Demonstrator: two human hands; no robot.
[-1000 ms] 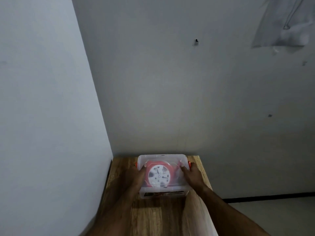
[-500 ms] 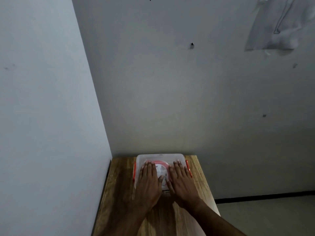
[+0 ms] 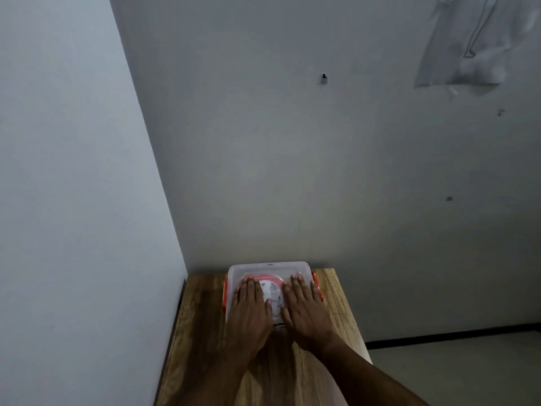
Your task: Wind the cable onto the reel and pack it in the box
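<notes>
A clear plastic box (image 3: 269, 268) with orange side latches stands at the far end of a wooden table (image 3: 202, 323), its lid on. Through the lid shows the red cable reel (image 3: 270, 288) with a white round face. My left hand (image 3: 248, 312) lies flat on the left half of the lid, fingers straight. My right hand (image 3: 304, 310) lies flat on the right half, fingers straight too. Both palms cover the near part of the box.
The table sits in a corner, with a grey wall to the left and another behind. Its right edge drops to a pale floor (image 3: 453, 373). A clear plastic bag (image 3: 468, 45) hangs on the back wall at the upper right.
My hands left the box's sides and came onto the lid, where they press flat. Since half a second ago they have spread slightly apart.
</notes>
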